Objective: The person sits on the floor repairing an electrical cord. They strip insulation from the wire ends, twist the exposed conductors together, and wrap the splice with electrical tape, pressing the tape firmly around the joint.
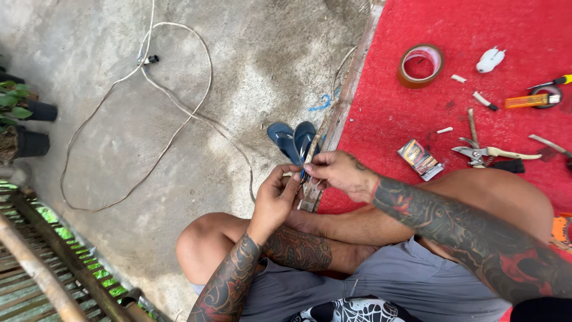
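I sit with knees drawn up, both my hands meeting in front of me. My left hand (pixel 275 197) and right hand (pixel 341 174) pinch a small thin blue piece (pixel 303 175) between their fingertips; what it is I cannot tell. Just beyond lie 2 blue sandals (pixel 293 141) on the concrete floor (pixel 250 65), where a white cable (pixel 173 101) loops. On the red mat (pixel 405 113) lie a tape roll (pixel 420 65) and pliers (pixel 485 153).
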`<action>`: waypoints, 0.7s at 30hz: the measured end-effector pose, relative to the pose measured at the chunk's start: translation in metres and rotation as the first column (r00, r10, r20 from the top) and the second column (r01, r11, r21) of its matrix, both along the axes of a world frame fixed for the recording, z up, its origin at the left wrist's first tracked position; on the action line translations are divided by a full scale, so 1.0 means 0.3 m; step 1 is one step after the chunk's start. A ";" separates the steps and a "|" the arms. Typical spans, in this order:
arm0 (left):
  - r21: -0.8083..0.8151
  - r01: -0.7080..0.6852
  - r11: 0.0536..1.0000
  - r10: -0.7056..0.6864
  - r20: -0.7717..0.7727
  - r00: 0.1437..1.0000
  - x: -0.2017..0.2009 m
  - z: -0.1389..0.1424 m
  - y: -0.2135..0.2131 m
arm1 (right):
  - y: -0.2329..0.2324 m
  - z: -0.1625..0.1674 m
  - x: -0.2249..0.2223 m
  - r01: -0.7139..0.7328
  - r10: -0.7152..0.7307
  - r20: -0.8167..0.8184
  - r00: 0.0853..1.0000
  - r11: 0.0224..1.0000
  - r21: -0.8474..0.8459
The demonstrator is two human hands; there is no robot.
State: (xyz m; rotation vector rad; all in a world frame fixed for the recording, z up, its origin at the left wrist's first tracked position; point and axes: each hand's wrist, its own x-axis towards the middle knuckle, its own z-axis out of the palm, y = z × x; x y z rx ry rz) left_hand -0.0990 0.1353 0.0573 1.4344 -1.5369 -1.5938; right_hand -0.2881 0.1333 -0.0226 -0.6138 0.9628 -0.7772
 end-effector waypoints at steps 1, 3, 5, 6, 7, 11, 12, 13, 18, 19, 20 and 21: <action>-0.028 0.013 1.000 -0.012 0.037 0.999 -0.001 0.004 -0.003 | 0.007 -0.004 0.017 0.039 -0.039 0.012 0.999 0.999 0.005; -0.067 0.039 0.997 -0.033 0.088 0.996 0.009 0.014 -0.007 | 0.028 -0.005 0.060 0.117 -0.117 0.040 0.992 0.993 0.020; -0.103 0.055 0.993 -0.043 0.117 0.992 0.032 0.025 -0.017 | 0.038 -0.002 0.099 0.116 -0.124 -0.080 0.989 0.988 -0.100; -0.124 0.074 0.989 -0.057 0.139 0.989 0.052 0.034 -0.014 | 0.040 0.000 0.121 0.098 -0.117 -0.128 0.985 0.984 -0.147; -0.138 0.094 0.986 -0.071 0.168 0.983 0.079 0.045 -0.009 | 0.047 0.002 0.145 0.071 -0.086 -0.141 0.986 0.992 -0.106; -0.565 0.329 0.756 0.003 0.506 0.863 0.128 0.059 0.002 | 0.034 0.002 0.233 0.136 -0.147 -0.140 0.979 0.987 -0.083; -0.530 0.334 0.779 0.017 0.551 0.834 0.134 0.058 0.004 | 0.034 0.000 0.262 0.172 -0.182 -0.119 0.976 0.981 -0.095; -0.497 0.337 0.800 0.032 0.596 0.803 0.139 0.056 0.000 | 0.037 -0.003 0.287 0.215 -0.222 -0.045 0.974 0.969 -0.123; -0.552 0.303 0.777 0.120 0.603 0.789 0.185 0.054 -0.015 | 0.061 -0.023 0.394 0.360 -0.306 0.351 0.885 0.928 -0.096; -0.590 0.298 0.750 0.133 0.577 0.806 0.193 0.055 -0.018 | 0.066 -0.027 0.403 0.330 -0.290 0.293 0.911 0.939 -0.097; -0.629 0.297 0.719 0.140 0.548 0.824 0.197 0.057 -0.020 | 0.069 -0.030 0.406 0.307 -0.278 0.232 0.932 0.947 -0.099; -0.593 0.249 0.765 0.138 0.529 0.837 0.198 0.060 -0.020 | 0.070 -0.034 0.404 0.289 -0.270 0.167 0.948 0.952 -0.102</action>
